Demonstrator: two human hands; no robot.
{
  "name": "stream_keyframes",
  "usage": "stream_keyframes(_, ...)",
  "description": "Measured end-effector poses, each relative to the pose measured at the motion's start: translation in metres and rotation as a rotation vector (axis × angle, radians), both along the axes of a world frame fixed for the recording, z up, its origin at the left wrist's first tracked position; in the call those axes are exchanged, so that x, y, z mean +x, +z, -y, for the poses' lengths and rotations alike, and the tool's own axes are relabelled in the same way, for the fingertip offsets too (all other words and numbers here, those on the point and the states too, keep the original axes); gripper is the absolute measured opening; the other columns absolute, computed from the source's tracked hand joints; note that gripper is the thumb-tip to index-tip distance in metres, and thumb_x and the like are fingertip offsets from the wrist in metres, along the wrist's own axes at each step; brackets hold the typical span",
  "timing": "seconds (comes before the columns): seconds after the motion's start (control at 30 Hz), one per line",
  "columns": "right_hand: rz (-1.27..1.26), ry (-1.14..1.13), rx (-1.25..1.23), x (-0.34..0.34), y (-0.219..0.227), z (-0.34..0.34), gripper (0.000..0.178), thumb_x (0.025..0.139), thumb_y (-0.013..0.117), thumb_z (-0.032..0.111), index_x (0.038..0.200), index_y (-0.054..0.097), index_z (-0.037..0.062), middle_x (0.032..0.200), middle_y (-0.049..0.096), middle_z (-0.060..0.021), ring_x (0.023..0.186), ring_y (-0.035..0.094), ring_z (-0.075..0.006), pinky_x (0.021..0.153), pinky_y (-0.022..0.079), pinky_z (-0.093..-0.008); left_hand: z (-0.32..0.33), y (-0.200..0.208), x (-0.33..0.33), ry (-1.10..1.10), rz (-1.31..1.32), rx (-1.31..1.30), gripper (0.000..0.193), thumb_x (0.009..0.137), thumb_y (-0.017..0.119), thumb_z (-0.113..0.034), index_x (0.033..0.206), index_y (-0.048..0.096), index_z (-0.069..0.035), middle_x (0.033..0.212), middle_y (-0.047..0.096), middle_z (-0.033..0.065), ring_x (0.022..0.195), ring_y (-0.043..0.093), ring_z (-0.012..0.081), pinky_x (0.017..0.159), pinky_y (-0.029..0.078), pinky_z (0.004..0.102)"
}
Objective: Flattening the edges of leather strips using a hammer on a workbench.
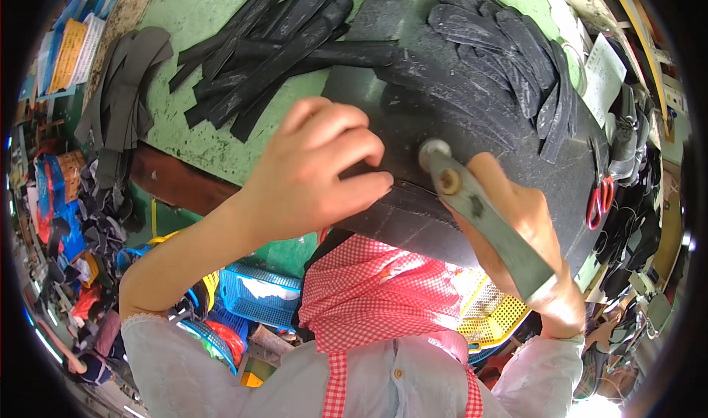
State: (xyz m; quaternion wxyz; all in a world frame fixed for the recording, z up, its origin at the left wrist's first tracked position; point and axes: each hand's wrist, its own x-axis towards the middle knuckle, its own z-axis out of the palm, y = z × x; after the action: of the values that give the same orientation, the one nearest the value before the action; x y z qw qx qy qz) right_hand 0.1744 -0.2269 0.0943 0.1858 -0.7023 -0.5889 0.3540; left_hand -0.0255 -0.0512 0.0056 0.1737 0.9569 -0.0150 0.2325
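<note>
A cobbler's hammer (483,215) is in my right hand (516,211); its rounded metal face points toward the black work board (413,123). Its long grey-green peen reaches back over my wrist, and the handle is mostly hidden beneath the head. Just left of the hammer, my left hand (317,167) is curled low over the board's near edge, thumb and fingers close together. Whatever lies between them is dark and mostly hidden. Beyond my hands lie crossed black strips (273,56) on the left and a heap of black rounded-end pieces (509,56) on the right.
Red-handled scissors (601,197) lie at the board's right edge. Grey strips (125,86) hang over the left edge of the green tabletop (173,134). A blue basket (258,300) and a yellow basket (494,315) sit below table level on either side of my checked apron (376,285).
</note>
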Motion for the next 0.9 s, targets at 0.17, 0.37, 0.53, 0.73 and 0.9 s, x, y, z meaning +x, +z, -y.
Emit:
stream_keyframes(0.17,-0.035,0.120,-0.044,-0.009,-0.008,-0.002,0.033,0.088,0.068,0.008,0.113,0.049,0.0011,0.083,0.065,-0.0224,0.076,0.071,-0.0445,0.065,0.055,-0.0517,-0.007,0.001,-0.005,0.119,-0.051,-0.192,0.026,0.067,0.089,-0.021,0.092,0.080,-0.023,0.098,0.066,-0.0045,0.101,0.060,0.0254,0.090,0.044,0.0442)
stream_keyframes(0.37,-0.094,0.068,-0.041,-0.011,-0.006,-0.007,0.032,0.090,0.066,0.007,0.116,0.049,0.0022,0.082,0.065,-0.0233,0.080,0.070,-0.0462,0.069,0.055,-0.0544,0.001,-0.002,-0.013,0.108,0.018,-0.023,0.031,0.068,0.090,-0.021,0.098,0.081,-0.024,0.101,0.067,-0.0047,0.100,0.060,0.0257,0.090,0.044,0.0445)
stream_keyframes(0.53,-0.073,0.065,-0.057,-0.011,-0.006,-0.017,0.036,0.090,0.066,0.010,0.120,0.047,0.0026,0.082,0.066,-0.0237,0.081,0.070,-0.0469,0.068,0.055,-0.0535,-0.006,-0.005,-0.027,0.160,0.004,-0.113,0.030,0.069,0.090,-0.021,0.098,0.081,-0.023,0.101,0.067,-0.0057,0.102,0.059,0.0256,0.091,0.042,0.0454)
stream_keyframes(0.73,-0.083,0.119,-0.068,-0.018,-0.013,-0.023,0.035,0.090,0.065,0.011,0.119,0.047,0.0024,0.082,0.065,-0.0247,0.082,0.068,-0.0488,0.071,0.054,-0.0550,0.007,0.000,-0.029,0.311,0.002,-0.103,0.027,0.069,0.091,-0.019,0.093,0.079,-0.023,0.102,0.067,-0.0056,0.103,0.059,0.0247,0.092,0.040,0.0453)
stream_keyframes(0.9,-0.031,0.048,0.035,-0.024,-0.009,-0.026,0.026,0.091,0.063,0.007,0.110,0.047,0.0026,0.084,0.065,-0.0248,0.077,0.068,-0.0481,0.065,0.055,-0.0541,0.020,-0.009,-0.036,0.347,0.064,-0.117,0.027,0.068,0.090,-0.016,0.092,0.077,-0.021,0.102,0.067,-0.0054,0.101,0.060,0.0242,0.091,0.040,0.0455)
